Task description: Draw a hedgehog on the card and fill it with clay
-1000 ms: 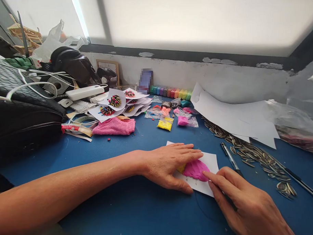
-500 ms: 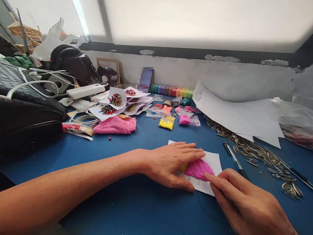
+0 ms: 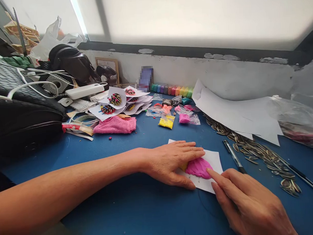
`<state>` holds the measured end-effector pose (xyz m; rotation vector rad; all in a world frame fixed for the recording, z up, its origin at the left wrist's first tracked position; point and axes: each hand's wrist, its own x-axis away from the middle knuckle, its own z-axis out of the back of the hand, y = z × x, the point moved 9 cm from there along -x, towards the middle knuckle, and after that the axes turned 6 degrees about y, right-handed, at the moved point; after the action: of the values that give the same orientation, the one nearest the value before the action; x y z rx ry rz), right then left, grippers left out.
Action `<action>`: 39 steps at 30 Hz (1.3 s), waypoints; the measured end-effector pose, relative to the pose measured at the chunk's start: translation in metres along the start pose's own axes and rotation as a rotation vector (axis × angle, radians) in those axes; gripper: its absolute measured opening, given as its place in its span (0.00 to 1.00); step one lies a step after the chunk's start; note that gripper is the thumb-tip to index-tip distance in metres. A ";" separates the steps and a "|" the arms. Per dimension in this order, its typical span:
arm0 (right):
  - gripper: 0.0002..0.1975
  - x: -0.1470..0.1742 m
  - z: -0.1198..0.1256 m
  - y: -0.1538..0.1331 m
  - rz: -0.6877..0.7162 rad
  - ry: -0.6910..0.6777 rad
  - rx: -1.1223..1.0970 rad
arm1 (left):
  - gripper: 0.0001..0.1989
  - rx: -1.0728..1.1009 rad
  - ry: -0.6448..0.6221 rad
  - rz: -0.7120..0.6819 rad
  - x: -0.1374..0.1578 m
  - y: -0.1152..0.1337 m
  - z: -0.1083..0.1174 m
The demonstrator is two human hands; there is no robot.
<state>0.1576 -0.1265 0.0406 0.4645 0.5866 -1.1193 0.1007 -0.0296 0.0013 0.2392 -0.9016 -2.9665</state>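
A white sheet of paper (image 3: 213, 160) lies on the blue table, bearing a flattened patch of pink modelling clay (image 3: 198, 168). Some yellow clay (image 3: 184, 167) shows at the patch's left, partly under my fingers. Small drawn legs are visible on the paper below the pink clay. My left hand (image 3: 173, 163) rests flat across the paper's left part, fingers stretched out, holding the sheet down. My right hand (image 3: 249, 200) touches the right edge of the pink clay with its extended index fingertip; the thumb is apart below it and the other fingers are curled.
Sunflower seeds (image 3: 250, 150) and a pen (image 3: 234, 156) lie to the right, near large paper sheets (image 3: 235, 111). Bagged yellow clay (image 3: 167, 121) and pink clay (image 3: 184, 118) sit behind. A pink cloth (image 3: 115, 125), decorated papers (image 3: 115, 98) and a black bag (image 3: 25, 115) stand left.
My right index fingertip has shifted slightly up and right along the pink clay's edge, and that edge looks more rounded. My left hand stays in place.
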 end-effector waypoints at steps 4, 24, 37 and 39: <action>0.11 0.002 -0.004 0.000 0.002 -0.020 0.004 | 0.41 0.008 -0.003 0.005 0.000 0.000 0.000; 0.11 -0.001 -0.007 -0.004 0.043 -0.027 -0.107 | 0.41 -0.018 -0.002 0.010 -0.001 0.000 -0.001; 0.16 0.005 -0.011 -0.005 0.104 -0.100 -0.020 | 0.39 -0.034 -0.006 0.010 0.000 0.000 -0.001; 0.16 0.004 -0.013 -0.005 0.110 -0.103 -0.011 | 0.39 -0.042 -0.007 0.014 0.000 0.000 -0.001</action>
<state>0.1515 -0.1233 0.0282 0.4221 0.4712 -1.0282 0.1009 -0.0299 0.0002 0.2207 -0.8375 -2.9715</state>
